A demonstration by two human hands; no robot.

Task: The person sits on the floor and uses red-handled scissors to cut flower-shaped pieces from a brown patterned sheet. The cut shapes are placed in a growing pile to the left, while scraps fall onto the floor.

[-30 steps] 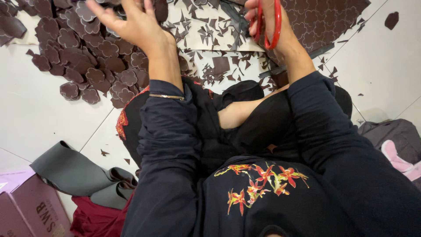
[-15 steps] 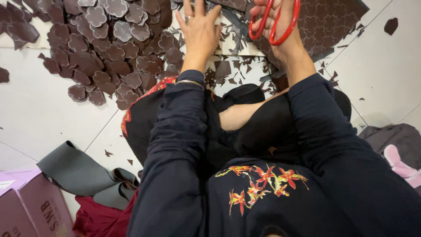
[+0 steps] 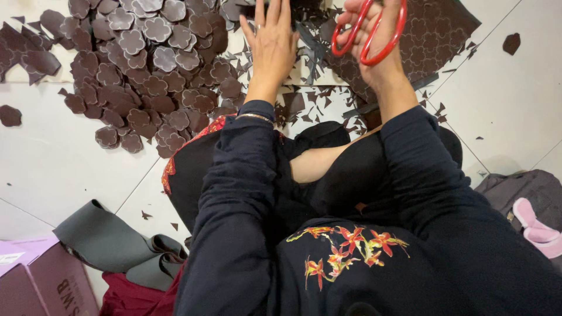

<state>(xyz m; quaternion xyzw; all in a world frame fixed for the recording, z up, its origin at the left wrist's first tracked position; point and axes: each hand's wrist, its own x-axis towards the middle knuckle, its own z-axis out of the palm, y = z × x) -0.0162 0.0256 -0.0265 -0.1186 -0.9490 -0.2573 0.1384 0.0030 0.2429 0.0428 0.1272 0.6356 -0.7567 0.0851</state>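
Note:
My right hand [image 3: 374,35] grips red-handled scissors [image 3: 370,36] at the top of the view, over a dark brown sheet [image 3: 433,32] marked with flower outlines. My left hand [image 3: 272,44] lies flat with fingers spread on the floor among small brown offcuts [image 3: 304,105], its fingertips reaching a dark piece at the top edge. A large pile of dark brown flower-shaped cutouts [image 3: 146,64] spreads to the left of that hand.
I sit on a white tiled floor [image 3: 58,164] in dark clothes with red embroidery. Grey rolled sheet [image 3: 99,240] and a purple box [image 3: 41,281] lie at lower left. A grey bag with a pink item [image 3: 530,205] sits at right.
My left hand has moved right, from over the flower pile to the scraps beside the brown sheet. My right hand with the scissors has stayed up near the sheet.

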